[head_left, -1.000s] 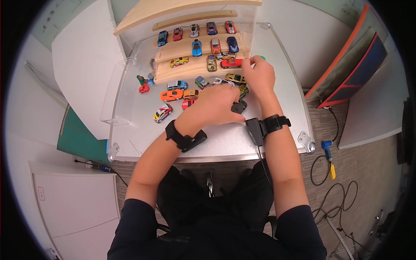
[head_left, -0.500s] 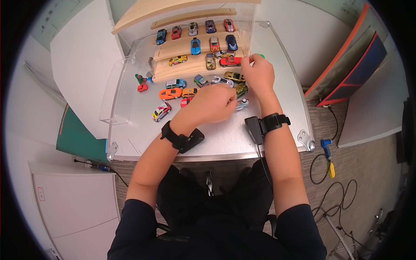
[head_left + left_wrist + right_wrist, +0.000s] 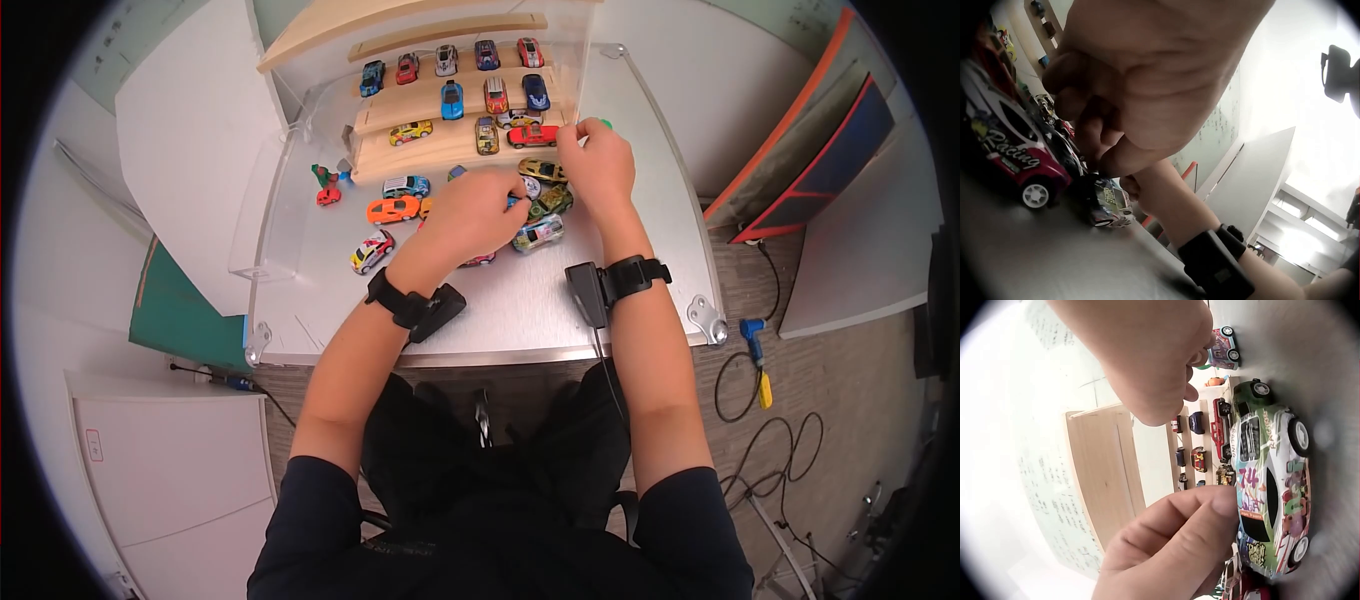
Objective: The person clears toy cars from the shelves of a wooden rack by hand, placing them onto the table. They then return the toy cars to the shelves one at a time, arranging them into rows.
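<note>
In the head view, the left hand (image 3: 470, 215) hangs over the toy cars with bent fingers. A bit of blue shows at its fingertips; whether it pinches anything is unclear. Just in front of them stands a patterned white-green car (image 3: 540, 234). The right wrist view has the left hand's thumb and forefinger together beside this car (image 3: 1272, 494). Near the shelf's right end, the right hand (image 3: 600, 172) has curled fingers close to a red car (image 3: 532, 136). A small multicoloured car (image 3: 1225, 349) appears at its fingers in the right wrist view; a grip cannot be confirmed.
A stepped wooden shelf (image 3: 380, 158) holds several cars in rows, with clear plastic sides. On the metal-topped table (image 3: 620, 325) stand an orange car (image 3: 393, 209), a white-yellow car (image 3: 372, 252) and a blue car (image 3: 405, 187). A small green-red figure (image 3: 324, 176) is at the left.
The left hand has moved back and left, away from the patterned car, which now shows fully on the table. The right hand has barely moved.
</note>
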Demonstrator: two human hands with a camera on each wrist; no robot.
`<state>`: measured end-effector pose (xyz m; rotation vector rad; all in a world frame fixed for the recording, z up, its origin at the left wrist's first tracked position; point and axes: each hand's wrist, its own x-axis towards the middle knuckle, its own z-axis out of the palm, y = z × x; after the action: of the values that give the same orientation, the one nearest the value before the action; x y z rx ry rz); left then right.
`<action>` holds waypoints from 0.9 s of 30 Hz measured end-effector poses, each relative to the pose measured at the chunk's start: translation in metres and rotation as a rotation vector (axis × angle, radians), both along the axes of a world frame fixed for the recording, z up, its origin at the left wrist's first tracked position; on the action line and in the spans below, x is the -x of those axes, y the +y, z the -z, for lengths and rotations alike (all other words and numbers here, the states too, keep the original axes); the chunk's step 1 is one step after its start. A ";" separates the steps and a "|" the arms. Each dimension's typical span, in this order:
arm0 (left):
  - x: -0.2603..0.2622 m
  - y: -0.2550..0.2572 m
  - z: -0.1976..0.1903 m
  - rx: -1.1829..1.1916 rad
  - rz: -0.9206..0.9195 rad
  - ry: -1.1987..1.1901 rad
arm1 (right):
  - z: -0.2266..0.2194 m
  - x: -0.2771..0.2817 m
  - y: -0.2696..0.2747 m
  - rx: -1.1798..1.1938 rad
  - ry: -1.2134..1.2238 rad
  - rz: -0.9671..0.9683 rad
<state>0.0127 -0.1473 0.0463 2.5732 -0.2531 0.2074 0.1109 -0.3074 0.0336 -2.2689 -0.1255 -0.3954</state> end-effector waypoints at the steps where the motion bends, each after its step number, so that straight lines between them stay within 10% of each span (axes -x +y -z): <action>1: -0.002 0.003 0.001 0.020 0.006 -0.014 | -0.001 0.000 0.000 -0.006 0.014 -0.001; 18: 0.015 0.009 -0.017 -0.085 0.183 -0.001 | 0.001 -0.001 -0.001 0.006 -0.002 0.005; 27: 0.005 0.094 -0.017 0.395 -0.290 -0.190 | 0.000 -0.001 0.000 0.018 0.024 0.011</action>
<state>0.0079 -0.0528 0.0628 2.1877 0.0895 0.5520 0.1118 -0.3075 0.0336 -2.2921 -0.1048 -0.3734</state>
